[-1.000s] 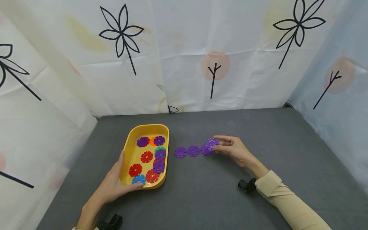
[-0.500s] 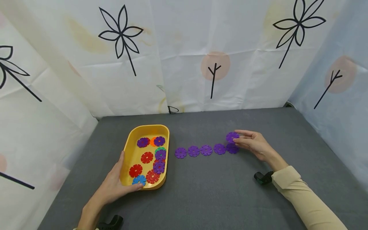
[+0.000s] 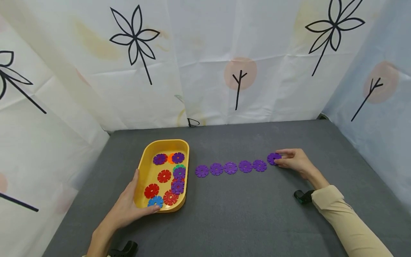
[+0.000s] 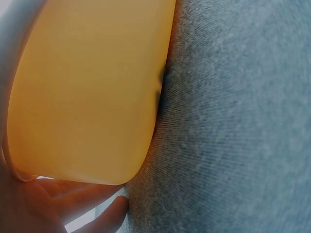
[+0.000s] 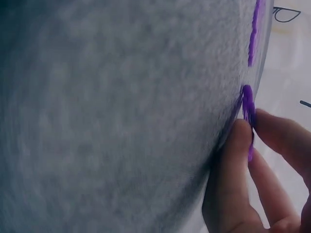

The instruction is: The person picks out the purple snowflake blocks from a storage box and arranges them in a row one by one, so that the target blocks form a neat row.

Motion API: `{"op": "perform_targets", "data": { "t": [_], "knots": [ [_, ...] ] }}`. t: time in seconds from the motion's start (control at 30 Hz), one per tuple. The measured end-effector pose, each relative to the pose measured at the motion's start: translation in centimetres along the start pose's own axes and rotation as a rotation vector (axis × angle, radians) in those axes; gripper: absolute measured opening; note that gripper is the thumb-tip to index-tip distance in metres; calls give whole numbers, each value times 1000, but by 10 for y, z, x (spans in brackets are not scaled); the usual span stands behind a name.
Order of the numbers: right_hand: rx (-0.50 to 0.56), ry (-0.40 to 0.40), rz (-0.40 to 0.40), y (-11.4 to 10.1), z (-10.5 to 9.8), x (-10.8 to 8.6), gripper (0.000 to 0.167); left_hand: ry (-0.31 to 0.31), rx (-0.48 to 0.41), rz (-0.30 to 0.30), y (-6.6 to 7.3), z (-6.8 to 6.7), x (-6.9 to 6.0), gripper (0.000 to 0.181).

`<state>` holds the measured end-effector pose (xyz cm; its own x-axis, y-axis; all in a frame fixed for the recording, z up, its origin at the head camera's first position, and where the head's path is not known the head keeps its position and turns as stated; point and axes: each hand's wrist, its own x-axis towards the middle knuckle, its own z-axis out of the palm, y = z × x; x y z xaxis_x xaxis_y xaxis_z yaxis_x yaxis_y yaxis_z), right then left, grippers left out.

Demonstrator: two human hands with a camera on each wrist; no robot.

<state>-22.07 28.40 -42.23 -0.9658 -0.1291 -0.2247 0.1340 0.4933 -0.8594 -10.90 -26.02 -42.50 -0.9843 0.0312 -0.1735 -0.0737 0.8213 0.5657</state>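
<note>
Between thumb and fingers my right hand (image 3: 297, 162) pinches a purple flower-shaped plastic disc (image 3: 273, 158). In the right wrist view that purple disc (image 5: 248, 104) shows edge-on, slightly off the grey cloth. Left of it, several purple discs (image 3: 230, 167) lie flat in a row. My left hand (image 3: 128, 205) grips the near left corner of a yellow tray (image 3: 148, 160), thumb over the rim. The left wrist view shows the yellow tray's outer wall (image 4: 92, 97) close up, fingers (image 4: 109, 216) beyond it.
Inside the tray are red discs (image 3: 164, 176), a blue disc (image 3: 155, 201), purple discs (image 3: 178, 173), and partly covered green and orange ones. The grey cloth-covered table (image 3: 231, 214) ends at a white patterned curtain (image 3: 205, 89) behind and at both sides.
My right hand has moved right along the row. Discs stacked with the held one now lie in the row, and a single disc stays in its fingers. The left hand has barely moved.
</note>
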Motion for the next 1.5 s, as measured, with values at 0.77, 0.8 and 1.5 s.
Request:
{"op": "perform_targets", "data": {
  "t": [0.77, 0.8, 1.5],
  "knots": [
    [-531, -36, 11, -22, 12, 1, 56, 3, -14, 14, 0, -1, -1, 140],
    [-530, -37, 10, -23, 12, 1, 56, 4, -13, 15, 0, -1, -1, 140],
    [-486, -56, -16, -26, 16, 1, 56, 11, 1, 14, 0, -1, -1, 140]
  ]
}}
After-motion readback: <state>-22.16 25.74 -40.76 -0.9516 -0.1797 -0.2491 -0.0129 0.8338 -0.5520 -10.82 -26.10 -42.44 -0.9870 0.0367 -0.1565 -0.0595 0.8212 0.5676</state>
